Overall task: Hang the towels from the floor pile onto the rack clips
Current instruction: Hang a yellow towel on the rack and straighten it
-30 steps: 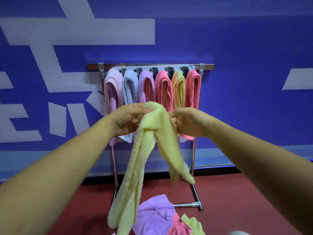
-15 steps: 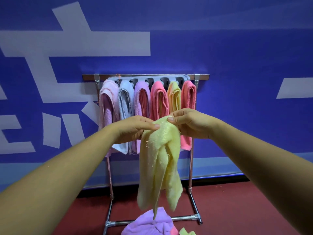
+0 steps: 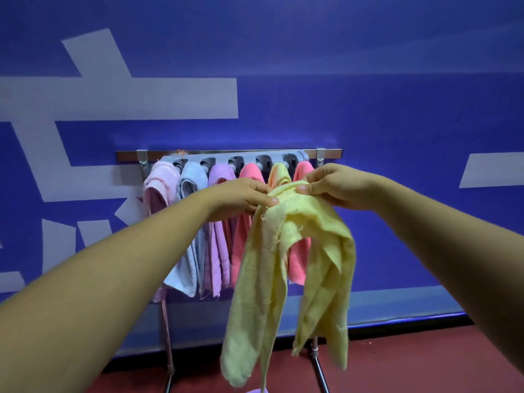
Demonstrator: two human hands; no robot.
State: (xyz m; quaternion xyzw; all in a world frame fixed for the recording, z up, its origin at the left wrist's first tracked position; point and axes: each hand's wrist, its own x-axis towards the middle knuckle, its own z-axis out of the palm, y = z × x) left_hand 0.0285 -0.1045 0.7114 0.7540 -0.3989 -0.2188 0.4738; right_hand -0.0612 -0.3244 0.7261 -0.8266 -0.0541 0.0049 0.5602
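A pale yellow towel (image 3: 272, 279) hangs bunched from both my hands, just in front of the rack. My left hand (image 3: 241, 197) pinches its top edge on the left; my right hand (image 3: 337, 185) pinches the same edge on the right. Behind them the metal rack (image 3: 226, 153) carries a grey clip strip (image 3: 300, 157) with several towels hanging: light pink (image 3: 158, 188), pale blue (image 3: 192, 177), lilac (image 3: 221, 174), coral pink (image 3: 249, 173), yellow (image 3: 279, 171) and another coral pink (image 3: 302, 168). The floor pile shows only as a lilac scrap (image 3: 255, 390) at the bottom edge.
The rack stands on thin metal legs (image 3: 319, 364) against a blue wall with white shapes (image 3: 141, 97). Below is red floor (image 3: 425, 361) with a dark skirting strip along the wall.
Both hands have lifted the yellow towel higher and closer to the clip strip. The view has tilted up, so the floor pile has almost dropped out of sight.
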